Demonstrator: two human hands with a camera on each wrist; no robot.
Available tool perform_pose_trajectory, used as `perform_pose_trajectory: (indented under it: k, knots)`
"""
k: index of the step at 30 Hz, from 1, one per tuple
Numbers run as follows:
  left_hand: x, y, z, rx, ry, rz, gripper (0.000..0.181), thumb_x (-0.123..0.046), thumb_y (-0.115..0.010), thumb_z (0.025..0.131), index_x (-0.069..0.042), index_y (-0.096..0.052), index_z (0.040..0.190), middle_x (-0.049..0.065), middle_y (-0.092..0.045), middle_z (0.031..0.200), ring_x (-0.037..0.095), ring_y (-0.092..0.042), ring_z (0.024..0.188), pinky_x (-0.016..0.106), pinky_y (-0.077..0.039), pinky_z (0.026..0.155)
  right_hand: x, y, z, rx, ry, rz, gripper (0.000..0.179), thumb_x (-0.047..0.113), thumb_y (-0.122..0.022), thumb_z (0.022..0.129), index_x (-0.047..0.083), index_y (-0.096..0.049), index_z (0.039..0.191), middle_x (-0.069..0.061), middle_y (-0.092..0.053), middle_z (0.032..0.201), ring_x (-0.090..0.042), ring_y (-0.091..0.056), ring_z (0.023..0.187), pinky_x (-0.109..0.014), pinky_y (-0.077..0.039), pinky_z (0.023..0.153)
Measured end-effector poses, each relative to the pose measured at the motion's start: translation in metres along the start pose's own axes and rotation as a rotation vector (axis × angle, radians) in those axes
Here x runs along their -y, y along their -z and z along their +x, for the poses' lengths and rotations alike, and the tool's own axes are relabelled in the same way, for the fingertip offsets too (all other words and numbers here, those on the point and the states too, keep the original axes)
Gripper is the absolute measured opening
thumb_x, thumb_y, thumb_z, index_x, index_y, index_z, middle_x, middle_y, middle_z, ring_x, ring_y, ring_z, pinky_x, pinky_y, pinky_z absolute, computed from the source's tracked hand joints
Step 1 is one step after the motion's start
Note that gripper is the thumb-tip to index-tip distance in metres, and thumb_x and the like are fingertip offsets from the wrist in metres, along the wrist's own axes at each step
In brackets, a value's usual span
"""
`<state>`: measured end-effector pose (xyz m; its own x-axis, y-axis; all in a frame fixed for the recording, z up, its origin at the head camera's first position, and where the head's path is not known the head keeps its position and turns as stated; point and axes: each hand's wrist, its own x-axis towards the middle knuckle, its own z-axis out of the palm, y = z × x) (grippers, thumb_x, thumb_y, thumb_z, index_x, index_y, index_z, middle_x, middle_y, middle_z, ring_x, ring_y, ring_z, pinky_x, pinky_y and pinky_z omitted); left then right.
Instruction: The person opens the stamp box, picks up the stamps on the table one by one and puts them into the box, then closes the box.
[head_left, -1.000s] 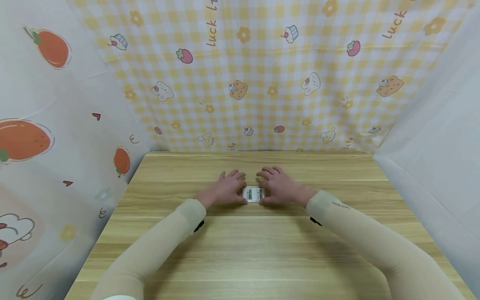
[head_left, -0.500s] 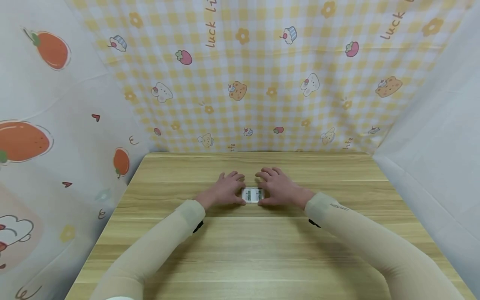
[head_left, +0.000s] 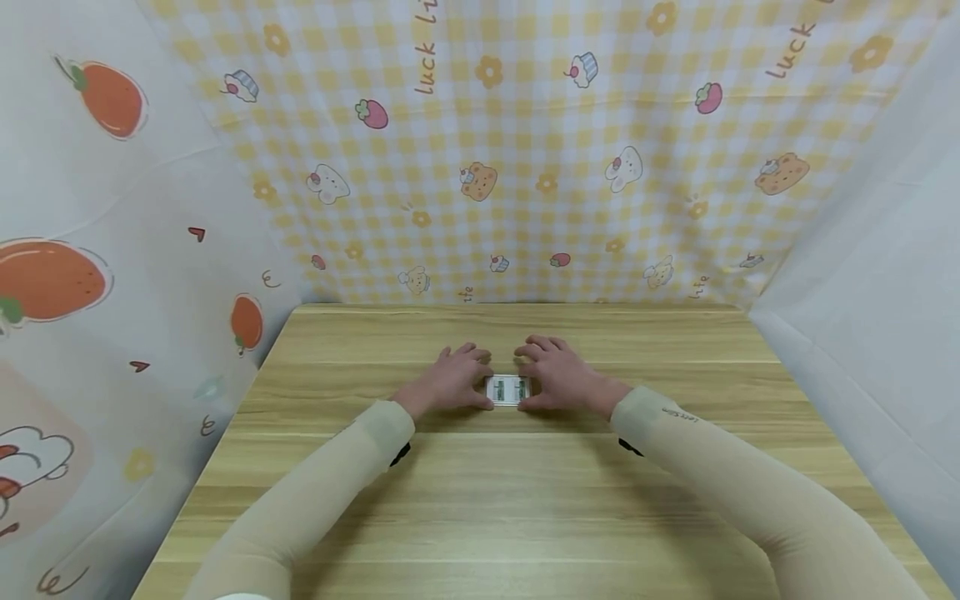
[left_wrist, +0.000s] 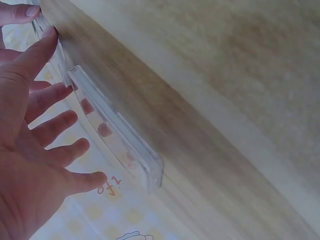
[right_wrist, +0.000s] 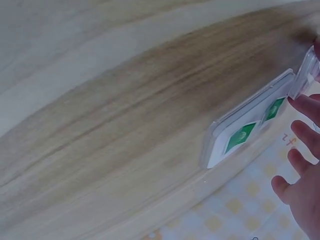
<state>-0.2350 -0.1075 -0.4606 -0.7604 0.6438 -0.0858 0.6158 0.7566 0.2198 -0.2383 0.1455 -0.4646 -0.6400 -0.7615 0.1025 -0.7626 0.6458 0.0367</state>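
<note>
A small flat clear plastic case (head_left: 507,390) with a white face and two green prints lies on the wooden table between the hands. The left hand (head_left: 452,379) pinches its left end, thumb on the near edge and index finger on the far edge. The right hand (head_left: 558,377) pinches the right end the same way. Under the left palm, a second clear case (left_wrist: 112,125) with reddish squares adjoins it in the left wrist view. In the right wrist view, another case (right_wrist: 245,122) with green labels lies by the right palm. Both are hidden in the head view.
The wooden table (head_left: 495,508) stretches toward the near side. Behind it hangs a yellow checked cloth (head_left: 517,150). A white printed cloth (head_left: 165,192) closes the left side, and a plain white cloth (head_left: 862,275) the right.
The hands and the case keep their places on the table. Only a slight shift of the head view is visible.
</note>
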Motion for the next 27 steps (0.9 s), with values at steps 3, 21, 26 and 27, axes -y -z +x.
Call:
perform_pose_trajectory:
  k: [3,21,26,27]
  knots:
    - [-0.001,-0.002,0.002,0.01,0.015,0.002,0.059,-0.056,-0.077,0.083,-0.018,-0.07,0.127,0.009,-0.041,0.156,0.038,-0.026,0.147,0.072,-0.02,0.109,-0.001,-0.001,0.0,0.008,-0.008,0.013,0.059,0.065,-0.073,0.082,0.016,-0.076,0.115,-0.01,-0.053,0.144,-0.035,-0.038,0.138,-0.06,-0.031,0.109]
    - [-0.003,0.005,0.006,0.012,-0.01,0.006,0.06,-0.053,-0.079,0.083,-0.015,-0.07,0.127,0.007,-0.051,0.148,0.032,-0.039,0.14,0.072,-0.023,0.108,0.001,0.0,-0.002,0.03,-0.08,0.06,0.061,0.064,-0.073,0.082,0.017,-0.075,0.12,-0.008,-0.054,0.144,-0.041,-0.032,0.142,-0.062,-0.027,0.11]
    - [-0.005,0.008,0.009,0.036,-0.005,-0.001,0.056,-0.052,-0.081,0.081,-0.014,-0.073,0.121,0.007,-0.053,0.146,0.031,-0.042,0.137,0.074,-0.022,0.106,0.002,0.0,-0.005,0.032,-0.102,0.05,0.064,0.067,-0.072,0.082,0.018,-0.074,0.123,-0.01,-0.051,0.146,-0.041,-0.031,0.142,-0.063,-0.028,0.109]
    - [-0.005,0.01,0.009,0.042,-0.008,-0.003,0.054,-0.052,-0.082,0.081,-0.014,-0.074,0.119,0.008,-0.052,0.146,0.031,-0.042,0.138,0.075,-0.022,0.106,0.002,0.0,-0.005,0.031,-0.104,0.051,0.066,0.067,-0.071,0.082,0.018,-0.073,0.125,-0.01,-0.051,0.146,-0.042,-0.031,0.142,-0.064,-0.028,0.109]
